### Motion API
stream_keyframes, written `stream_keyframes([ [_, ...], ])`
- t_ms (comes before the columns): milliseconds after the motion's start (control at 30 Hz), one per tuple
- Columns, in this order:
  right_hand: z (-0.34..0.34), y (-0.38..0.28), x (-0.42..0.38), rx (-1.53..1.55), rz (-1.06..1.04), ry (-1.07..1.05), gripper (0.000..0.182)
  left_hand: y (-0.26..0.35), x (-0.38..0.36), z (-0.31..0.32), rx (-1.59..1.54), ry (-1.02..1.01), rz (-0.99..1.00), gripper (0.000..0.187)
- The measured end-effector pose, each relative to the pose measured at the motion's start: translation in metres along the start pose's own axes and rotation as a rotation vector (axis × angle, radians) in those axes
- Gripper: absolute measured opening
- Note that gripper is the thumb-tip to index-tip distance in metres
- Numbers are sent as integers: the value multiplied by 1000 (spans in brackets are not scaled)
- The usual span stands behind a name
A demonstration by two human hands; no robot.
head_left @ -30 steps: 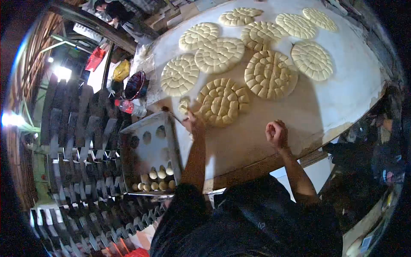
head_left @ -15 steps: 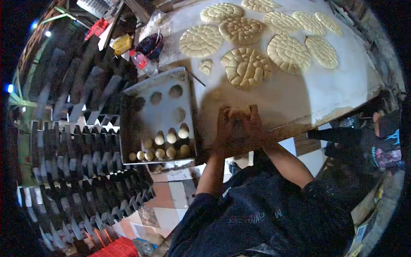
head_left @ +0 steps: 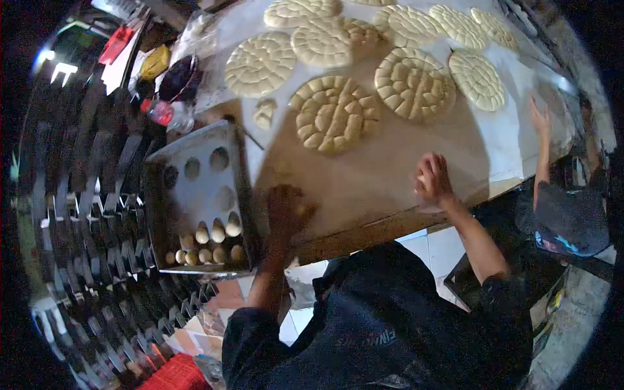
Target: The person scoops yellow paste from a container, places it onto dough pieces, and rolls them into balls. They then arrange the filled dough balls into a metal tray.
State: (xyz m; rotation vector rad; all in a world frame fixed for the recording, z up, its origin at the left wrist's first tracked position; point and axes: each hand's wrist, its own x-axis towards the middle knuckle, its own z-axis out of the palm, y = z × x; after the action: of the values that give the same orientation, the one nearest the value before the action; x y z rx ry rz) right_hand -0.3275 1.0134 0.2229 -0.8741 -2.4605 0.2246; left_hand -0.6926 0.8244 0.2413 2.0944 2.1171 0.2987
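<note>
My left hand [head_left: 289,209] is over the table's near edge, just right of the metal tray [head_left: 195,214]. It is dark and blurred, with a small yellowish patch at its fingers. Farther right, my right hand [head_left: 433,179] has its fingers curled together low over the tabletop [head_left: 383,188]; a pale spot shows among them, too small to make out. Beyond my hands lie a round segmented dough piece [head_left: 335,114] and another dough round [head_left: 414,84]. The tray holds several dough balls [head_left: 233,225] in its near part.
More dough rounds [head_left: 260,64] lie across the far side, with a small dough scrap [head_left: 264,113]. A bottle with a red cap [head_left: 162,113] is beyond the tray. At the right, another person's hand [head_left: 539,117] reaches over the table. A red crate [head_left: 175,374] sits at lower left.
My hands, close together before, have moved apart, left hand leftward and right hand rightward. The view has shifted, and the other person's arm now reaches over the table at the right.
</note>
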Motion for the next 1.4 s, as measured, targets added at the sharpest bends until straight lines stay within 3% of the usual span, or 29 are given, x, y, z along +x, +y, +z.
stream_keyframes([
  [100,20,-13,64,126,183,-28,25,30,61,28,44,141,-76,40],
  [167,49,-35,70,200,101,71,22,75,64,40,-75,196,-138,38],
  [200,56,-48,58,207,5,-17,23,100,61,44,-170,234,-168,36],
  [300,69,-58,-24,179,-272,-142,20,116,-5,68,-197,21,-134,28],
  [333,58,-39,-23,177,-273,-134,20,106,-26,65,-206,-63,-138,25],
  [367,43,-20,-24,749,296,-305,19,91,-36,54,-218,-113,-179,23],
  [433,26,8,-3,1290,911,-443,18,68,-27,25,-313,-108,-369,18],
  [500,25,30,42,91,-211,-66,23,50,12,22,-490,-26,-590,15],
  [600,43,-11,81,218,27,-89,22,15,40,99,-606,340,-409,19],
  [633,45,-29,79,301,147,-87,20,26,42,107,-505,362,-414,19],
  [700,59,-41,41,291,4,-51,19,59,18,107,-223,248,-390,19],
  [767,53,-35,16,332,-153,-60,15,52,-25,125,-30,30,-284,19],
  [800,41,-19,3,373,-179,-120,12,33,-48,131,-19,-84,-245,20],
  [867,18,17,18,381,-180,-170,10,31,-69,83,-234,-140,-337,34],
  [900,14,33,26,377,-151,-181,10,43,-48,29,-16,-8,-209,32],
  [967,37,38,56,253,-38,-61,11,31,-12,-4,-7,47,-216,33],
  [1100,80,-27,95,198,265,300,8,39,29,28,-425,388,-611,29],
  [1133,84,-41,90,224,361,283,8,43,34,39,-464,366,-411,24],
  [1200,86,-59,60,273,265,124,15,57,17,39,-549,378,-272,25],
  [1267,81,-61,25,146,-14,139,22,78,-35,89,-533,354,-213,27],
  [1333,46,-55,27,102,-117,-145,25,48,-70,117,-468,293,-104,28],
  [1400,21,-37,36,171,564,-553,27,20,-99,23,-843,-165,-437,33],
])
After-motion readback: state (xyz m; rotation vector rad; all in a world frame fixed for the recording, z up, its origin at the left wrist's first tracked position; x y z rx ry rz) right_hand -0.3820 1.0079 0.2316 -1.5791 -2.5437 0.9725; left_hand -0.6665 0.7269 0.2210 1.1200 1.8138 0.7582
